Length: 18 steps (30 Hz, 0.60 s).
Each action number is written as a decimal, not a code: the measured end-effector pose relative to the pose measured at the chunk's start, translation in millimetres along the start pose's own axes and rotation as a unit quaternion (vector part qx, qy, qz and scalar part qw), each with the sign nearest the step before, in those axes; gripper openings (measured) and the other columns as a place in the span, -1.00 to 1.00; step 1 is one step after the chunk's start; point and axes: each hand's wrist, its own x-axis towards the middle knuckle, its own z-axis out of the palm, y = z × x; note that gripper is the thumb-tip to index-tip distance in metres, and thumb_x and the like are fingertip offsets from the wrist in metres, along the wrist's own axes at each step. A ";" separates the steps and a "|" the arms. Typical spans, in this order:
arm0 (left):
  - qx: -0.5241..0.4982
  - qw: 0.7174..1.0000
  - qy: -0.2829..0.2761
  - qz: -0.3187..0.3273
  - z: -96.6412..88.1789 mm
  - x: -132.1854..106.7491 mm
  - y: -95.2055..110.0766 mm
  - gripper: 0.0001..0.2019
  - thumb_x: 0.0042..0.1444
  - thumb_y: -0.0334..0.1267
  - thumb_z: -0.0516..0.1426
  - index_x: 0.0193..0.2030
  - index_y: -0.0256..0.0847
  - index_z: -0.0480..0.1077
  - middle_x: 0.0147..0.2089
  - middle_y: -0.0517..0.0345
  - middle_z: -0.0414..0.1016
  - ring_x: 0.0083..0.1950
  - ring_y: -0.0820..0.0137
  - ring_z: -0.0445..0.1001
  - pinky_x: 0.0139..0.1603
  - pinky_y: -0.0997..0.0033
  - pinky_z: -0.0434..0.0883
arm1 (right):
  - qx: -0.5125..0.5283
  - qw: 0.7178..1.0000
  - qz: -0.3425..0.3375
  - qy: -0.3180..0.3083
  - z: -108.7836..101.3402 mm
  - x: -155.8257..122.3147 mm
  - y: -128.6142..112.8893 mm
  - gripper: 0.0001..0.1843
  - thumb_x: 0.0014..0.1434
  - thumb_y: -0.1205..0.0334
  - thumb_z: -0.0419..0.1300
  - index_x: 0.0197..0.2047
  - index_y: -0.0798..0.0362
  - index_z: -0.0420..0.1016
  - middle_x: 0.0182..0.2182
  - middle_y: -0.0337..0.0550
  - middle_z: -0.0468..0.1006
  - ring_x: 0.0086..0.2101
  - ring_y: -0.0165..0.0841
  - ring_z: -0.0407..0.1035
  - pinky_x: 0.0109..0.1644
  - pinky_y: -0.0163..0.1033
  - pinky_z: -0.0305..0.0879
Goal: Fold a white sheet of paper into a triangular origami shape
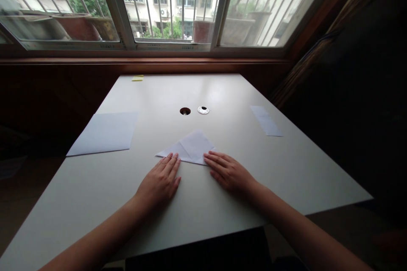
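A white sheet folded into a triangle (190, 147) lies on the white table (203, 203) in front of me. My left hand (160, 181) rests flat on the table, its fingers stretched out and their tips touching the triangle's near left edge. My right hand (227, 171) also lies flat with fingers extended, its fingertips on the triangle's near right corner. Neither hand holds anything.
A flat white sheet (104, 132) lies at the table's left edge and a narrow paper strip (266, 120) at the right. A cable hole (185, 111) and its round cap (203, 110) sit mid-table. A yellow note (137, 78) lies at the far edge under the window.
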 end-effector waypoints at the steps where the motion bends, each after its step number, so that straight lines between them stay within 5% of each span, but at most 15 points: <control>1: 0.000 1.000 0.002 -0.002 -0.9 -0.8 -0.8 -0.46 0.34 -0.15 -0.06 0.37 -0.41 0.16 0.42 -0.17 0.13 0.43 0.09 0.11 0.40 0.09 0.17 | 0.006 1.000 0.016 0.003 -2.1 -3.5 3.2 -0.45 0.34 0.23 0.06 0.37 0.03 0.16 0.28 -0.02 0.31 0.27 -0.12 0.18 0.32 0.08 0.21; 8: 0.000 1.000 0.020 -0.018 -5.3 -2.0 -6.7 -0.49 0.33 -0.17 -0.05 0.33 -0.40 0.23 0.38 -0.17 0.22 0.39 0.09 0.20 0.37 0.08 0.22 | 0.054 0.985 0.154 0.059 -15.6 -38.0 35.2 -0.48 0.31 0.14 0.15 0.31 -0.07 0.24 0.16 0.00 0.41 0.15 -0.12 0.29 0.24 0.11 0.30; 18: 0.015 1.000 0.005 -0.006 -18.4 16.6 -10.8 -0.58 0.30 -0.26 0.01 0.26 -0.31 0.32 0.11 -0.18 0.47 0.12 0.11 0.44 0.15 0.07 0.40 | 0.087 0.984 0.131 0.079 -16.9 -38.2 38.8 -0.65 0.28 0.19 0.20 0.13 -0.11 0.45 0.06 -0.08 0.49 0.07 -0.16 0.33 0.18 0.06 0.34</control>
